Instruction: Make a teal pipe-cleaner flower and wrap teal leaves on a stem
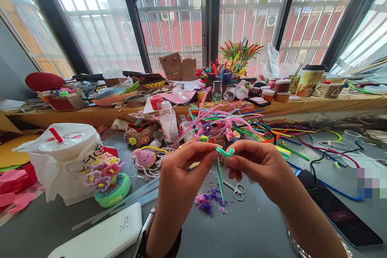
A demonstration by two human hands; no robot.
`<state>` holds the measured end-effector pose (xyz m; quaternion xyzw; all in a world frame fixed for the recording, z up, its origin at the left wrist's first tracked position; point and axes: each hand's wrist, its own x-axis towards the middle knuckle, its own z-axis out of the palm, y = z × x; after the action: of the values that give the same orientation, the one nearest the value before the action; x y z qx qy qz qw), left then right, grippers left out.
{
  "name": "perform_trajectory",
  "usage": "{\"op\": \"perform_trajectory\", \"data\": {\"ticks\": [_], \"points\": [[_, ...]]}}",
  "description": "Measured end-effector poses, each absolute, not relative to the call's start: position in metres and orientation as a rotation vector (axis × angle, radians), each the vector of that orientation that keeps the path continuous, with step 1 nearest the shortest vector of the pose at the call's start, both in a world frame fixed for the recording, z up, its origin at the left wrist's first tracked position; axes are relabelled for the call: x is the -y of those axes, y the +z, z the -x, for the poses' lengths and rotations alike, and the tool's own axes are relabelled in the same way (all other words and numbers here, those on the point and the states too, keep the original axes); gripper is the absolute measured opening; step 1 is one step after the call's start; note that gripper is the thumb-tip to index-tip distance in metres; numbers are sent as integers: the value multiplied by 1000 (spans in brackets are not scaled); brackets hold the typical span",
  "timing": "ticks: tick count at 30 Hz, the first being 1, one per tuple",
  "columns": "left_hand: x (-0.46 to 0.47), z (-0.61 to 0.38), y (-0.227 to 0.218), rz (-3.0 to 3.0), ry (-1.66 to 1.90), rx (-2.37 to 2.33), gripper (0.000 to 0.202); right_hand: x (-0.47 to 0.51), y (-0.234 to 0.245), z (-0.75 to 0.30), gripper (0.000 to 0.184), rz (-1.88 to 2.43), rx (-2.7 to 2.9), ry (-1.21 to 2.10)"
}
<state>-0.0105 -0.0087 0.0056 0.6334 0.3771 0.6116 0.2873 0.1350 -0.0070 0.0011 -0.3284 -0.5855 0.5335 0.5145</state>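
A: Where are the 2 hands?

B: The left hand (184, 161) and right hand (256, 161) meet above the table (256, 225), both pinching the pipe cleaner (221, 169) between them.

A: Surroundings?

B: Scissors (237, 189) lie just behind its lower end. The pipe cleaner pile (236, 123) sits behind the hands, the flower pot (109, 179) left, the phone (338, 209) right, the power bank (102, 238) front-left.

Both forearms run out of the bottom edge, so nothing past the wrists shows. The white power bank (104, 236) at near left is cut off there too, and the dark phone (338, 209) at near right loses its corner. A pixelated patch (367, 181) blots the table at right. Labels on the clear bottle (168, 123) are too small to read.
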Motion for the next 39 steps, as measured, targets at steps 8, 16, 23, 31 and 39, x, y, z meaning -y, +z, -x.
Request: {"op": "perform_trajectory", "data": {"ticks": [8,16,23,31,39], "points": [[9,3,4,-1591,1642,-928,10,5,-1,-132,12,776,1359,1233],[7,-5,-1,-1361,1637,-864,4,6,-2,-133,15,822,1389,1203],[8,-4,0,-1335,1658,-826,1,4,-2,-134,14,842,1417,1222],[6,-7,-4,-1270,1667,-771,8,6,0,-134,15,879,1424,1200],[4,-4,-2,-1219,1538,-775,13,6,4,-138,17,966,1423,1225]]}}
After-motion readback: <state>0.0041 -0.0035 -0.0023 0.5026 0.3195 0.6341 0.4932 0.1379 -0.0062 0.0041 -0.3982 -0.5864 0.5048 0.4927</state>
